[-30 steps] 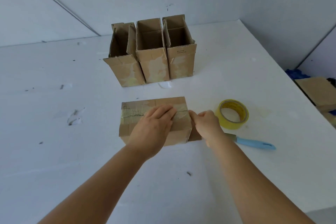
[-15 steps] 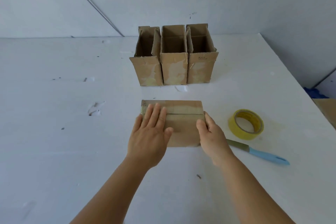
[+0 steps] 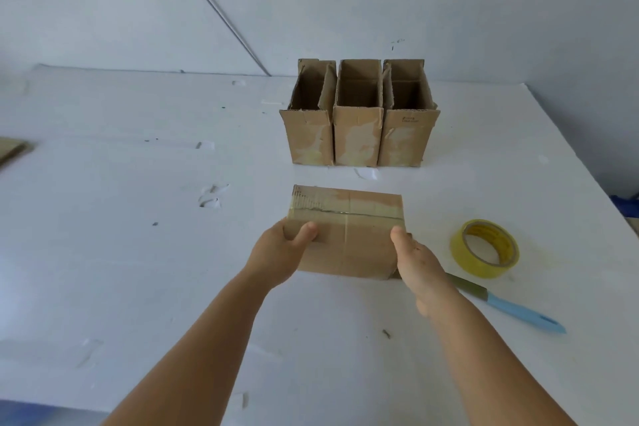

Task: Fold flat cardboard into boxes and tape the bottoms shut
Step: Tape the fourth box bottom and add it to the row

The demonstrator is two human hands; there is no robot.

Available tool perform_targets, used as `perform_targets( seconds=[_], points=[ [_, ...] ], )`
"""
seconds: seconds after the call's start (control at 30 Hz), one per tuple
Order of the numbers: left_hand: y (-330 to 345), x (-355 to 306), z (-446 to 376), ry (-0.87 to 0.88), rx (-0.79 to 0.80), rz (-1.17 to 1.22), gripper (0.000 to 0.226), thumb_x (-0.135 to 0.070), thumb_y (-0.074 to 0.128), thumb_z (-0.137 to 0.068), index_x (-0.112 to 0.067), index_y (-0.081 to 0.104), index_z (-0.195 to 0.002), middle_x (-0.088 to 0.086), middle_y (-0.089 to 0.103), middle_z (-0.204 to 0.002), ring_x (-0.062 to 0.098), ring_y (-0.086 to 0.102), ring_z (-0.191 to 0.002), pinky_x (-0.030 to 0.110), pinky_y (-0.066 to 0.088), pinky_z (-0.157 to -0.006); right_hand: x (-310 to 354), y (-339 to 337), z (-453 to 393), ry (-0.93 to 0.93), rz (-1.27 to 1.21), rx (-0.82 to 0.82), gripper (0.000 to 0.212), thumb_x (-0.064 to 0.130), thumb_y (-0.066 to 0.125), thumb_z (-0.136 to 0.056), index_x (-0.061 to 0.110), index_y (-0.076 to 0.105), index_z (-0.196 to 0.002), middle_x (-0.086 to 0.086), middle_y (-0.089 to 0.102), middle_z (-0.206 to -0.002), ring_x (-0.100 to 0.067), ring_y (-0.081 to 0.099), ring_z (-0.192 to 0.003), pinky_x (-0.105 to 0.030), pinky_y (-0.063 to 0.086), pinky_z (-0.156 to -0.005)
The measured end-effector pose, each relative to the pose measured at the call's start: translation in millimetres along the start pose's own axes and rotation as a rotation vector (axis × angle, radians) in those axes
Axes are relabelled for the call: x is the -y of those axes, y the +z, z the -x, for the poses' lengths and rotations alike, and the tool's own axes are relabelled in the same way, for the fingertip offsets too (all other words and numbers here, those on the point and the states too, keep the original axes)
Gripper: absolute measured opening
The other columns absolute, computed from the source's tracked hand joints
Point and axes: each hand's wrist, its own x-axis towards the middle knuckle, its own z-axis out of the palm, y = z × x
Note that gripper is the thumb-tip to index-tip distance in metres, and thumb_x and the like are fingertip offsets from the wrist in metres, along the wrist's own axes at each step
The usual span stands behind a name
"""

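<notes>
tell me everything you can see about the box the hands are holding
The box is plain brown cardboard, worn and scuffed, lying with its taped bottom facing up and toward the camera. A strip of clear tape runs along the seam near its far edge, with a vertical crease down the middle. The left hand grips its left end, thumb on top; the right hand grips its right end. It sits over the white table, in front of three open boxes; whether it touches the table is unclear.

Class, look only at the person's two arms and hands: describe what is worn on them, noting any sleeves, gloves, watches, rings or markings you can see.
Both arms are bare from the frame's lower edge to the fingers; no sleeve shows. The left hand and right hand wear no gloves. No watch, bracelet or ring is visible on either wrist or on the fingers that show, and no markings appear on them.
</notes>
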Motion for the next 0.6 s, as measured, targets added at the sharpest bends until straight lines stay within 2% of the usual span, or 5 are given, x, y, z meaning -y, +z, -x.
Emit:
perform_targets(
  seconds=[0.1,0.17,0.27,0.47,0.6],
  points=[
    [-1,3,0,-0.002,-0.025,-0.072,0.062,-0.064,0.054,-0.078,-0.018,0.052,-0.120,-0.002,0.060,-0.118,0.017,0.056,-0.108,0.034,0.048,-0.091,1,-2,9,0.126,0.058,0.046,0.083,0.072,0.019,-0.086,0.013,0.040,-0.141,-0.005,0.042,-0.144,-0.024,0.038,-0.132,-0.040,0.026,-0.109],
    [-6,0,5,0.081,-0.057,-0.105,0.085,-0.054,0.061,-0.080,-0.020,0.021,-0.148,-0.003,0.026,-0.153,0.021,0.027,-0.139,0.043,0.029,-0.113,-1,-3,12,0.123,0.087,0.046,0.086,0.080,0.016,-0.078,0.017,0.052,-0.123,-0.003,0.052,-0.110,-0.023,0.052,-0.107,-0.040,0.037,-0.099],
    [-16,-7,12,0.194,0.004,-0.064,0.095,-0.026,0.068,-0.083,-0.042,0.001,-0.148,-0.009,0.018,-0.149,0.019,0.027,-0.136,0.040,0.033,-0.111,0,-1,14,0.068,-0.014,0.048,0.070,0.070,0.022,-0.088,0.023,0.043,-0.136,-0.004,0.054,-0.115,-0.028,0.063,-0.097,-0.041,0.049,-0.091],
    [-39,-19,37,0.194,-0.165,0.045,0.045,-0.038,0.070,-0.081,-0.047,0.049,-0.119,-0.003,0.029,-0.119,0.009,0.042,-0.111,0.013,0.040,-0.074,14,9,22,-0.112,-0.354,0.128,0.053,0.063,0.027,-0.092,0.031,0.046,-0.130,-0.009,0.060,-0.119,-0.027,0.069,-0.091,-0.035,0.056,-0.072],
    [-49,-18,53,0.183,-0.256,0.187,0.031,-0.058,0.059,-0.080,-0.035,0.056,-0.100,-0.004,0.037,-0.120,0.007,0.043,-0.114,0.017,0.038,-0.079,30,26,30,-0.264,-0.478,0.138,0.028,0.042,0.042,-0.097,0.031,0.044,-0.122,-0.003,0.063,-0.111,-0.021,0.066,-0.097,-0.037,0.059,-0.074]
  ],
)
